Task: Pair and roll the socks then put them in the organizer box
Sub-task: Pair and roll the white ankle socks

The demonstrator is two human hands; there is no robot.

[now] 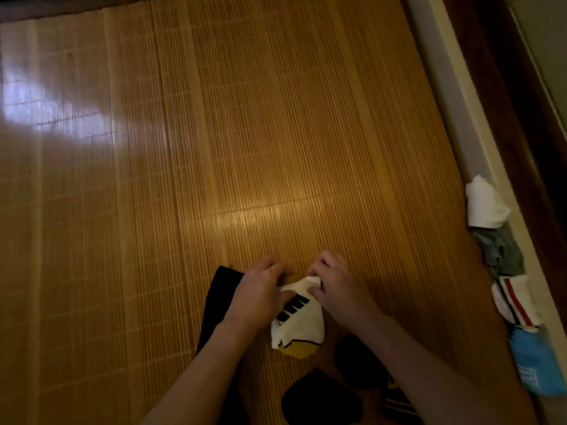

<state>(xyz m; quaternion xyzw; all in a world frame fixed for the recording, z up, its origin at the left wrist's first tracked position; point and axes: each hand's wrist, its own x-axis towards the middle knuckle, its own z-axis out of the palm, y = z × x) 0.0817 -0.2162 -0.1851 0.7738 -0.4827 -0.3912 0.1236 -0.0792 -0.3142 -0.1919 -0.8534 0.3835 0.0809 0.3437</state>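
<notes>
While it lies low on the mat (184, 148), the sock (302, 329) shows white, with black bars across its middle and a yellow toe pointing toward the person. Its cuff end is folded over, pinched by the left hand (260, 289) on one side and gripped by the right hand (334, 286) on the other. Black cloth (221, 289) lies under the left forearm, and black socks (319, 400) sit nearer. Along the mat's right edge run a white roll (486, 207), a grey roll (500, 253), a striped roll (515, 302) and a blue roll (537, 363), whose pale lettering is too blurred to read.
</notes>
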